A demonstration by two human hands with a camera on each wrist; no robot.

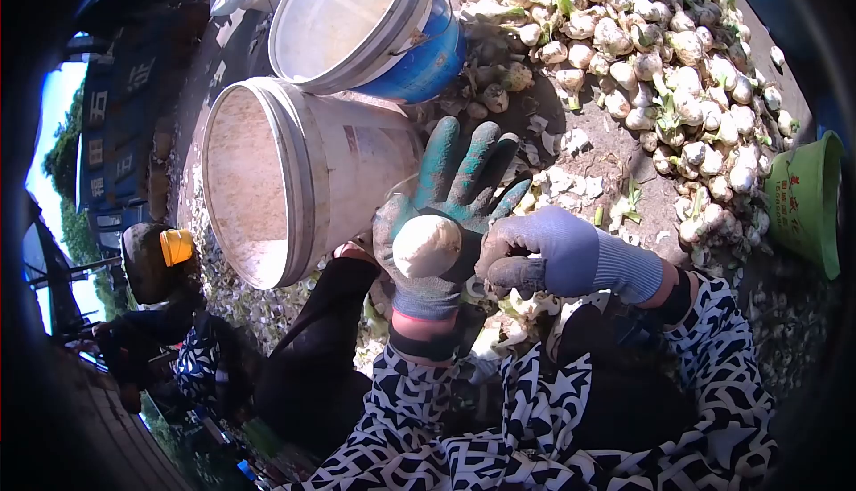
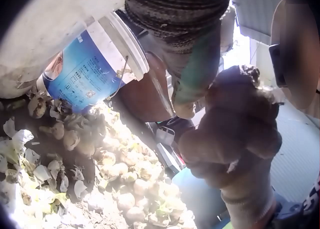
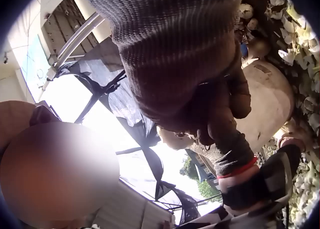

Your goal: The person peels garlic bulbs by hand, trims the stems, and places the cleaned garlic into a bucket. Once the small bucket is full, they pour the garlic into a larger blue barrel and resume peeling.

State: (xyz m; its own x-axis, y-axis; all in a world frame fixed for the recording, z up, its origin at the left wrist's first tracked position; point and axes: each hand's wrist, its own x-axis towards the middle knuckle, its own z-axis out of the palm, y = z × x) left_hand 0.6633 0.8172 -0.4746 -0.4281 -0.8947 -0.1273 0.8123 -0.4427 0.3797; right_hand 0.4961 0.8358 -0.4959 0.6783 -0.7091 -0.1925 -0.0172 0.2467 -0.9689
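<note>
In the head view my left hand point(image 1: 453, 198), in a grey glove with green coating, lies palm up with its fingers stretched away from me. A round white garlic bulb point(image 1: 427, 247) rests on that palm, by the thumb side. My right hand point(image 1: 557, 252), in a grey, dirt-stained knit glove, is beside the bulb with its fingers curled in. Nothing shows in its grip. The left wrist view has the curled right hand point(image 2: 237, 131) close to the left glove. In the right wrist view the bulb point(image 3: 175, 139) is partly hidden behind the right hand.
A large white bucket point(image 1: 366, 148) leans just left of my hands, with a blue and white bucket point(image 1: 423, 54) beyond it. A heap of garlic bulbs point(image 1: 687, 72) spreads ahead and right, near a green basin point(image 1: 807, 206). Peeled skins point(image 1: 571, 183) litter the ground.
</note>
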